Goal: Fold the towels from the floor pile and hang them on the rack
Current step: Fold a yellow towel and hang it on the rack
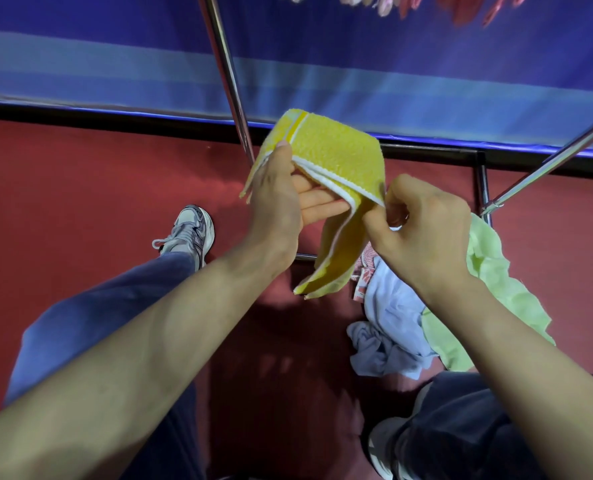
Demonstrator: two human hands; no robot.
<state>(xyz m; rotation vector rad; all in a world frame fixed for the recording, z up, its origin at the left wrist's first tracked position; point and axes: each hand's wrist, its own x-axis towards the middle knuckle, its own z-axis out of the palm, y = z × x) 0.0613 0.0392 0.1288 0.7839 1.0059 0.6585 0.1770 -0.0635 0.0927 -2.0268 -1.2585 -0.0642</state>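
We pinch the yellow towel point(340, 150) with left hand point(277, 199) and right hand point(426, 226), long axis hanging floorward, right fingertips hidden.

pink hanging items point(461, 8) cropped, blurred, right shoe point(380, 448) half-hidden

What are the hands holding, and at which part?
Both hold the yellow towel. The left hand grips its folded left end, thumb on top; the right hand pinches its white-trimmed edge at the right.
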